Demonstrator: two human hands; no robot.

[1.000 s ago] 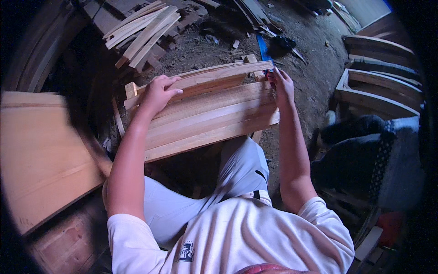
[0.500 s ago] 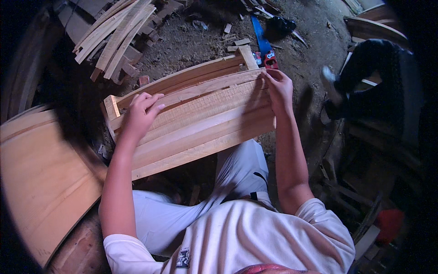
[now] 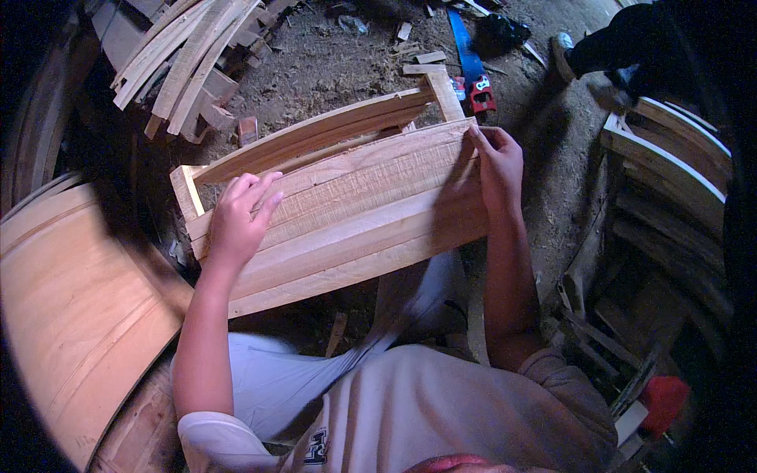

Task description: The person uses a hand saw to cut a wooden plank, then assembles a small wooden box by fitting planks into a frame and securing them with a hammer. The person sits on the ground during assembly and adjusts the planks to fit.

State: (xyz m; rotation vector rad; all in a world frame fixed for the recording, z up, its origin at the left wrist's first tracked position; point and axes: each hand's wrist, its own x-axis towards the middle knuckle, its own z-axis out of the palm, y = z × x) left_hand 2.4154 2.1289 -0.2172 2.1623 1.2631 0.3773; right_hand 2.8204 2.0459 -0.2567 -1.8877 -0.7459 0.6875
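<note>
A curved wooden frame [image 3: 315, 150] stands tilted in front of me, its near side covered by several pale slats laid edge to edge. The uppermost wooden slat [image 3: 371, 156] runs along the top of that side, against the slat below. Near its left end, my left hand [image 3: 241, 219] grips it, thumb on the near face and fingers at the upper edge. At the other end, my right hand [image 3: 500, 165] pinches the slat's corner between thumb and fingers. Behind, a curved rail joins two end posts.
A hand saw [image 3: 471, 67] with blue blade and red handle lies beyond the frame on the dirt floor. Curved wood strips [image 3: 185, 59] are piled at far left. A large curved panel [image 3: 87, 315] stands left. Another person's leg [image 3: 607, 47] is at far right, near wooden pieces [image 3: 670, 158].
The gap under the uppermost slat has closed, and the slat now lies against the one below. Both hands stay at its ends. The other person has moved farther away at the right.
</note>
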